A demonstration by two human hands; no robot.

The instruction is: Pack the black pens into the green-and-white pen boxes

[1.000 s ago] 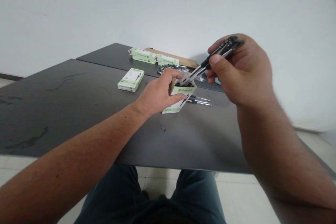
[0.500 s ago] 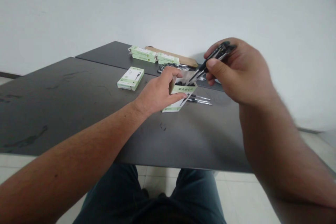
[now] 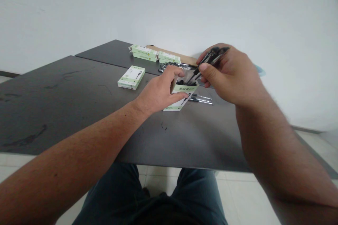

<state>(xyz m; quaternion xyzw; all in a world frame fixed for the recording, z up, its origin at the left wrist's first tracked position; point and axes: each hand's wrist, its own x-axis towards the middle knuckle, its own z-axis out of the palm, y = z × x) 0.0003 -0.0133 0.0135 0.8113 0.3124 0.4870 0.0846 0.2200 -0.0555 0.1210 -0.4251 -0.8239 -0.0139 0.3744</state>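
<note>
Boxes: 1 open box in left hand, 3 closed boxes behind

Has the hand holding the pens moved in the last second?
Yes. The right hand with its pens has come down and leftward toward the open box, which the left hand keeps steady on the table.

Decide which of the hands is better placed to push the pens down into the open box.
Right: the right hand already grips the pens, tips at the open box mouth. The left hand steadies it.
</note>
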